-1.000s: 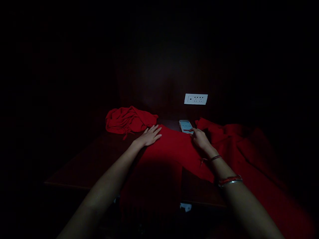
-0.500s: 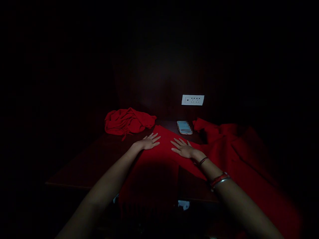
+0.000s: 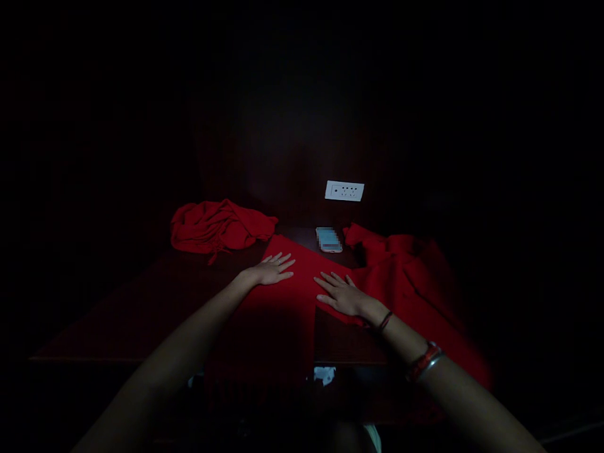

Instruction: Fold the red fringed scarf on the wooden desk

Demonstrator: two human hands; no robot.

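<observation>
A red fringed scarf (image 3: 276,314) lies over a dark table, folded at an angle at its far end. One part hangs over the near edge, where the fringe is dim, and another runs off to the right. My left hand (image 3: 271,270) rests flat on it near the fold, fingers spread, a ring on one finger. Flat on the part leading right lies my right hand (image 3: 340,296), its fingers also spread, with bracelets on the wrist. The right side of the scarf (image 3: 401,270) is bunched and partly lost in shadow.
Another heap of red fringed cloth (image 3: 217,226) sits at the back left of the table (image 3: 155,302). A phone (image 3: 329,240) with a lit, blurred screen lies at the back, below a white wall socket (image 3: 345,190). Surroundings are very dark.
The whole view has shifted, so things appear further left. My right hand has slid slightly nearer me on the scarf; my left hand stays flat by the fold.
</observation>
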